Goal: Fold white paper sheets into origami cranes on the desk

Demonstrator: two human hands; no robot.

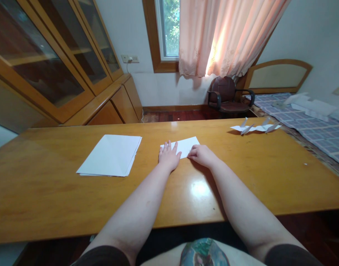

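A white sheet of paper (187,145), rectangular and seemingly folded, lies on the wooden table in front of me. My left hand (169,156) rests flat on its left end with the fingers spread. At the near right edge, my right hand (202,154) pinches the paper between thumb and fingers. How many layers the paper has is too small to tell. To the left of my hands sits a stack of white paper (110,155), its sheets slightly out of line.
Folded paper cranes (254,128) stand near the table's far right edge. Tiny white scraps (305,164) lie at the right. Beyond the table (42,177) are a brown armchair (227,94), a bed (313,118) and a glass-door cabinet (75,55) on the left.
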